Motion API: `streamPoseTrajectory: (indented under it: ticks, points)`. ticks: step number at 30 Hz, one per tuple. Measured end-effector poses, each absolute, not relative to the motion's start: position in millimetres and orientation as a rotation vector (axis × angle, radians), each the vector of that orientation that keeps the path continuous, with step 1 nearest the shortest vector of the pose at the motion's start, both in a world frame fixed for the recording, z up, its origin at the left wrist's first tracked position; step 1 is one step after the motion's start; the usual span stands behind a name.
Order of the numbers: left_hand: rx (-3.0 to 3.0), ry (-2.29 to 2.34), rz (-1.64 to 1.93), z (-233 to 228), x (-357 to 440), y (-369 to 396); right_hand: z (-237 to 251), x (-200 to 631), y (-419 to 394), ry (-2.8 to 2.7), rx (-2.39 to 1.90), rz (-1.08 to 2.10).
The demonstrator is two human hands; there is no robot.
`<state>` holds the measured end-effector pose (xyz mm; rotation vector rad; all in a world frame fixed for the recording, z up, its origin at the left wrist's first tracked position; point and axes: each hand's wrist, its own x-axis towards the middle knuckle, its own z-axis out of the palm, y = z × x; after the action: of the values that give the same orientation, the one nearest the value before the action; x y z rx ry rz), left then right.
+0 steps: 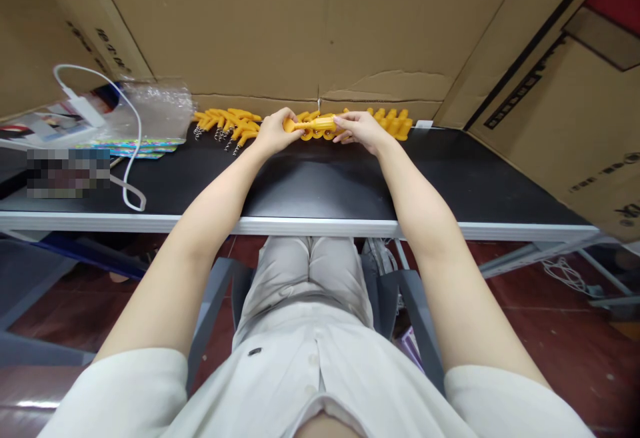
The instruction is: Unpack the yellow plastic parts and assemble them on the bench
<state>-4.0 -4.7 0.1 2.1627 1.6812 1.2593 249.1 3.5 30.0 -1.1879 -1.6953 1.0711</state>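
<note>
At the back of the black table, my two hands meet over a row of yellow plastic parts. My left hand pinches the rounded left end of a long yellow plastic piece. Its thicker right end is between the fingers and thumb of my right hand. Whether this is one part or two joined, I cannot tell. Left of my left hand lies a pile of yellow-handled corkscrews, metal spirals towards me. Yellow ring-ended parts show just below the held piece. Bottle-shaped yellow parts line up right of my right hand.
Cardboard walls enclose the table's back and sides. On the left are clear plastic bags, colourful packets, a white adapter with a looping white cable, and a blurred-out item. A metal edge runs along the front.
</note>
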Motion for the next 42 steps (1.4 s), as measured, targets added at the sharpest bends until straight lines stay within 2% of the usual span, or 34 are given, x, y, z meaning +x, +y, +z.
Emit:
streamPoseTrajectory:
  ticks: [22, 27, 42]
  points:
    - [2.217, 1.659, 1.22, -1.7, -2.6, -5.1, 25.0, 243.2, 7.7, -1.599, -1.371, 1.077]
    - [2.21, 1.655, 1.234, -2.1, -3.7, -3.5, 34.7, 253.4, 1.5, -1.656, -1.269, 1.168]
    - [2.209, 1.592, 1.256, -5.1, -5.4, 0.4, 41.9, 251.1, -9.5, -1.648, -1.231, 1.171]
